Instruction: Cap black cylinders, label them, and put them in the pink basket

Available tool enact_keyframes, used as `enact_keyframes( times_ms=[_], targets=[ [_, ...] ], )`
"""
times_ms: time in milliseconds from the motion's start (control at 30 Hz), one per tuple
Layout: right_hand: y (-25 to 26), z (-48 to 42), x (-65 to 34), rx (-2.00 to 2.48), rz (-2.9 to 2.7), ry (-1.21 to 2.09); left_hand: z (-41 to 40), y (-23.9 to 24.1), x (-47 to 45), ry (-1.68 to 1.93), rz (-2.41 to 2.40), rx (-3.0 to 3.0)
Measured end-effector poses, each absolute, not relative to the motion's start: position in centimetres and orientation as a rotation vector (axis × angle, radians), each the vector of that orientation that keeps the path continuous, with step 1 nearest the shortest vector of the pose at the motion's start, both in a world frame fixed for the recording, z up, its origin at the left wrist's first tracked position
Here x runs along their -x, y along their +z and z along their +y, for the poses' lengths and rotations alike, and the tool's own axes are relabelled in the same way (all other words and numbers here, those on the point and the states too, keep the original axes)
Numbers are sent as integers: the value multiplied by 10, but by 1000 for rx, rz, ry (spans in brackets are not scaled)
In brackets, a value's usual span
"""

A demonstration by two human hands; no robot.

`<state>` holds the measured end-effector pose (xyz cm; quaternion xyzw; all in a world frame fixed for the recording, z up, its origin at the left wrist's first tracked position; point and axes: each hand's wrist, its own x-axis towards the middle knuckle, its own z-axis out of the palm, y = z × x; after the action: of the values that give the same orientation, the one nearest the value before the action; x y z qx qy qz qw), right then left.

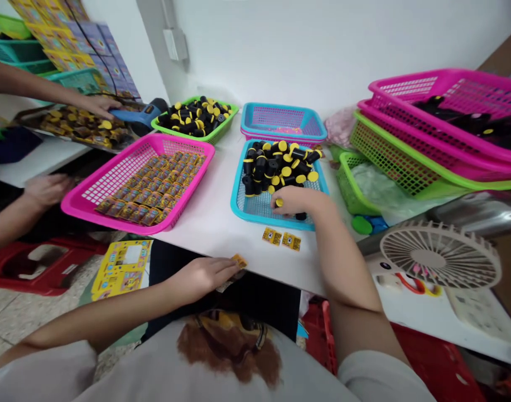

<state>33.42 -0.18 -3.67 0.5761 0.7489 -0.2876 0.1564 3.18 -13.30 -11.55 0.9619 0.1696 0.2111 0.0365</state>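
Observation:
My left hand is at the table's front edge, fingers pinched on a small yellow printed label. Over the near part of a blue basket, my right hand has its fingers closed around a small black cylinder with a yellow cap, mostly hidden by the hand. Similar black-and-yellow cylinders are heaped in that basket's far half. Two yellow printed labels lie side by side on the white table in front of the basket.
Left of me, a pink basket holds rows of wrapped cylinders. A green basket of cylinders stands behind it. A co-worker's hand grips a blue heat gun. Stacked baskets and a fan stand to the right.

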Motion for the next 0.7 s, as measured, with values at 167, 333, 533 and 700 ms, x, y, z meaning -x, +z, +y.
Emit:
enact_keyframes(
  times_ms=[167, 333, 533, 700],
  targets=[
    [-19, -13, -347, -1651, 2549, -443, -99, -65, -56, 1141, 783, -2265],
    [-5, -29, -355, -1656, 2758, -417, -69, -45, -57, 1289, 975, -2379],
    [-1, -35, -354, -1580, 2843, -413, -85, -66, -48, -76, 1111, -2798],
    [-8, -28, -353, -1562, 2847, -414, -86, -76, -53, -241, 1207, -2543]
  ],
)
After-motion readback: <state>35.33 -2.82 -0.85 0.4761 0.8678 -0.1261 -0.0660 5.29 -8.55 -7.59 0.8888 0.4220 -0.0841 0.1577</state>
